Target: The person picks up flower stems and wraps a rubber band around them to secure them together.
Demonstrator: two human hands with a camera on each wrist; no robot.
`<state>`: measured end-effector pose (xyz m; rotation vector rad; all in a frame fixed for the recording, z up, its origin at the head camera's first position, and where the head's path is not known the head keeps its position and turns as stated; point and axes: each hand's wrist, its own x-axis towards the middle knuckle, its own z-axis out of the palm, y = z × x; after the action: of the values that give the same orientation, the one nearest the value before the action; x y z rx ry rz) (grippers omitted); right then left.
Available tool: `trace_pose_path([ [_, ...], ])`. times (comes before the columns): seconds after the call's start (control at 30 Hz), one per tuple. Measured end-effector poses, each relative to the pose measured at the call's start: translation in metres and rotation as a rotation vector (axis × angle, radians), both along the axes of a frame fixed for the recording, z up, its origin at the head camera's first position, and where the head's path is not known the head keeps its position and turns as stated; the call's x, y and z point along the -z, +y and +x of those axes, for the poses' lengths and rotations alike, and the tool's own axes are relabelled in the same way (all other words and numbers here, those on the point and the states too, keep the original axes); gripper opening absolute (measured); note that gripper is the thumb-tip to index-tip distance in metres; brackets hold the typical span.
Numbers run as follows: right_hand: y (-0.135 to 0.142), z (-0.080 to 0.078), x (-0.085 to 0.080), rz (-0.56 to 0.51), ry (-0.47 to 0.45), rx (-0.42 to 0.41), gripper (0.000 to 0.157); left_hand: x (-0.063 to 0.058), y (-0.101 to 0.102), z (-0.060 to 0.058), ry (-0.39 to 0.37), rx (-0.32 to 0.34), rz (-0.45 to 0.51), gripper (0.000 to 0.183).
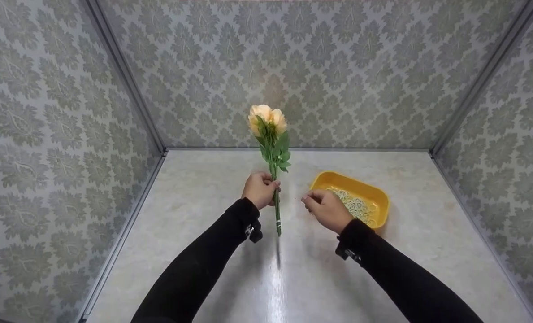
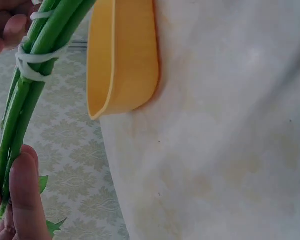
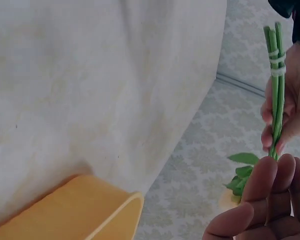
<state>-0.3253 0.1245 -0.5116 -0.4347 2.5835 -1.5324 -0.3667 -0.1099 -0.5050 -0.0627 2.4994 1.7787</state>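
A bunch of artificial-looking peach flowers point(image 1: 266, 120) with green leaves is held upright by my left hand point(image 1: 260, 191), thumb and fingers pinching the stems midway. White rubber bands point(image 2: 36, 62) wrap the green stems point(image 3: 275, 102) near their lower ends. To the right, my right hand point(image 1: 327, 209) hovers at the near left side of a yellow plastic tub point(image 1: 376, 193). Its fingers point(image 3: 279, 187) are loosely bent, with the thumb apart and nothing between them in the right wrist view. Many pale rubber bands point(image 1: 358, 208) lie inside the tub, partly hidden behind that hand.
The pale, marbled tabletop point(image 1: 190, 188) carries the tub. Patterned panels point(image 1: 320, 72) enclose it at the back and both sides, with grey metal strips along the corners. Black sleeves point(image 1: 199, 264) cover both arms, and small devices are strapped at the wrists.
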Motion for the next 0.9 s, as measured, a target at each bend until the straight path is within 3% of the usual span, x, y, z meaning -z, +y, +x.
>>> trace_pose_path([
  [0.3,0.024,-0.019,-0.005,0.046,-0.025,0.081,0.026,0.031,0.001,0.003,-0.127,0.055,-0.118,0.012],
  [0.63,0.028,-0.025,-0.003,0.038,-0.02,0.091,0.023,0.068,0.005,0.008,-0.16,0.066,-0.169,0.015],
  [0.9,0.029,-0.025,-0.001,0.032,-0.053,0.087,0.021,0.092,0.002,0.01,-0.187,0.077,-0.289,0.015],
])
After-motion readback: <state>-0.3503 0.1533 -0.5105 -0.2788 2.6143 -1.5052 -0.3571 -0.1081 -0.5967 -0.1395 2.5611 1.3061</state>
